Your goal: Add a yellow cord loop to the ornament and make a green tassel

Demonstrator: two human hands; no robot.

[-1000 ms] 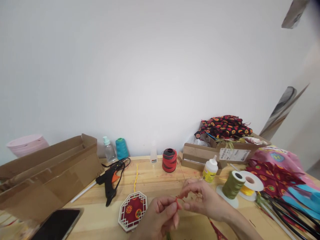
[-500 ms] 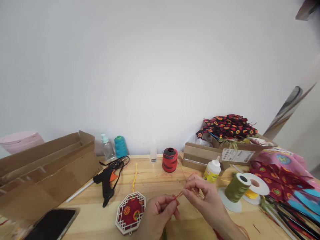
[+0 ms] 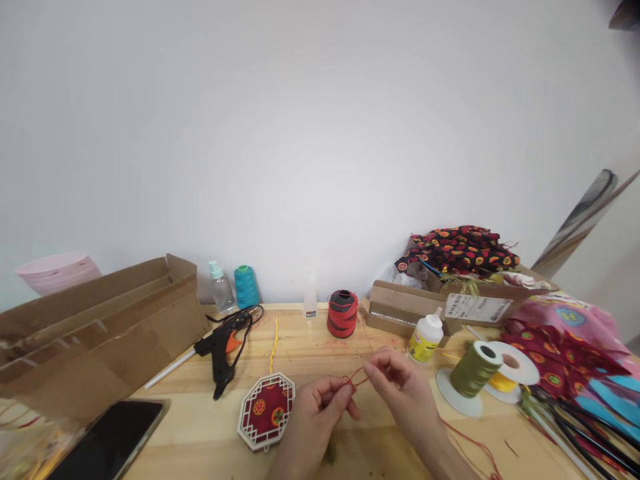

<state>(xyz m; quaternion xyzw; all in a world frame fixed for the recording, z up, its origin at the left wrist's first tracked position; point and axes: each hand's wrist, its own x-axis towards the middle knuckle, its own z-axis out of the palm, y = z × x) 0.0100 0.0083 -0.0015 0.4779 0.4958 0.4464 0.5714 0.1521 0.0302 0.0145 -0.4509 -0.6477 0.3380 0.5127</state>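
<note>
A thin red cord (image 3: 358, 382) runs between my two hands and forms a small loop. My left hand (image 3: 327, 410) pinches it between thumb and forefinger. Just to the right, my right hand (image 3: 400, 387) is closed on the other part of the cord with its fingertips. More of the red cord trails on the table beside my right wrist. Next to my left hand lies an octagonal wooden frame (image 3: 267, 411) with dark red patterned fabric inside and a yellow string (image 3: 274, 347) at its top. Behind my hands stands a spool of red cord (image 3: 343, 315).
On the left are a cardboard box (image 3: 120, 340), a phone (image 3: 107, 443) and a black glue gun (image 3: 223, 353). A glue bottle (image 3: 425, 339), an olive thread spool (image 3: 475, 371) and black-handled scissors (image 3: 590, 427) are at right. Fabric (image 3: 460, 250) is heaped behind them.
The loop of red cord between my hands has opened wider. My right hand has shifted slightly, and the camera view has moved a little.
</note>
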